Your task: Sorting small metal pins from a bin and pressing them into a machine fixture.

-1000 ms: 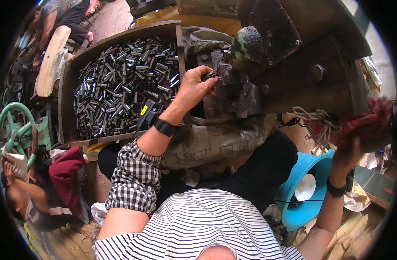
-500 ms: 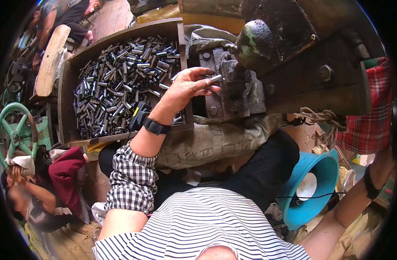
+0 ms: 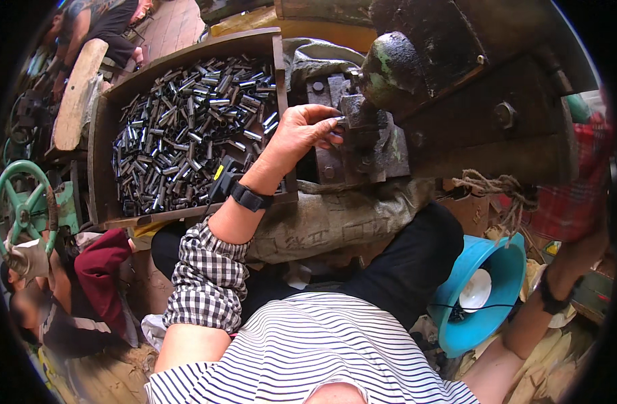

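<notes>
Thumb and fingers of my left hand (image 3: 305,132) pinch a small shiny metal tube (image 3: 339,120), held at the block-like die (image 3: 362,131) of a dark, greasy press. Whether the tube touches the die I cannot make out. Just left of that hand is a wooden tray (image 3: 279,74) heaped with short metal tubes (image 3: 194,128). My right hand (image 3: 594,236) reaches out to the far right, beside a red plaid cloth (image 3: 569,212). Its fingers are lost in blur and the dark rim.
Canvas sacking (image 3: 335,219) lies under the press and across my lap. A blue bucket (image 3: 446,320) with a white bowl (image 3: 475,289) stands by my right knee. Rope (image 3: 500,185) hangs at the machine's right. Leftward, a person sits near a green handwheel (image 3: 24,210); another is farther back.
My left wrist and forearm have shifted slightly right, and the tube sits deeper in the fingers. My right forearm and the plaid cloth have also moved, the cloth now blurred.
</notes>
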Demonstrator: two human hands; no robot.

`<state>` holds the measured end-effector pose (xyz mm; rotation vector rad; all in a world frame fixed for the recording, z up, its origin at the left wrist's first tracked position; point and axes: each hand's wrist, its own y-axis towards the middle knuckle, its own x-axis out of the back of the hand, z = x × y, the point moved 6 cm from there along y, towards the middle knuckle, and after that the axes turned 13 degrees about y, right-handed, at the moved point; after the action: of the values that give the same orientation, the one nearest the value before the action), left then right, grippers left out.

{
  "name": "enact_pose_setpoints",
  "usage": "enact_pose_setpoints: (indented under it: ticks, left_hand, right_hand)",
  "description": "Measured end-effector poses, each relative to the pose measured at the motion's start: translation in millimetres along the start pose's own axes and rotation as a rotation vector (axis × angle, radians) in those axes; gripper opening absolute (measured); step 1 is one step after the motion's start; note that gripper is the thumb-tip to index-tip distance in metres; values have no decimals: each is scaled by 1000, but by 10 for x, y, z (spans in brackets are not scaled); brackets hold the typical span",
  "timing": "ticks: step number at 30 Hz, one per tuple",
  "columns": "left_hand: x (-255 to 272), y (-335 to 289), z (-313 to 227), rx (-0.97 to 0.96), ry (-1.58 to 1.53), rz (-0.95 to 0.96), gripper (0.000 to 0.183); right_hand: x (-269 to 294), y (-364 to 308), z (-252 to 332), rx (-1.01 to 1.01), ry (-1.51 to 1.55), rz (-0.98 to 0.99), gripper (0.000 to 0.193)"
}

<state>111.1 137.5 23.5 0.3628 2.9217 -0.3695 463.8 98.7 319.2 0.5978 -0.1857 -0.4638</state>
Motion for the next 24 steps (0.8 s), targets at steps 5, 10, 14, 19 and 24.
enact_pose_setpoints:
  ticks: [5, 10, 14, 19, 24]
  left_hand:
    - [-284, 197, -186, -238, 379, -217, 15]
    - [-75, 78, -220, -175, 552, -208, 15]
    - [12, -141, -413, -416, 1271, -475, 25]
    - [-144, -138, -504, -492, 1413, -436, 33]
    - [-202, -32, -312, -435, 1799, -233, 29]
  right_hand:
    - [949, -553, -946, -10, -281, 213, 50]
    - [316, -454, -570, 36, -135, 339, 43]
    - [4, -109, -191, 61, -142, 300, 46]
    - [133, 232, 95, 216, -452, 273, 49]
    - [503, 339, -55, 339, -672, 252, 54]
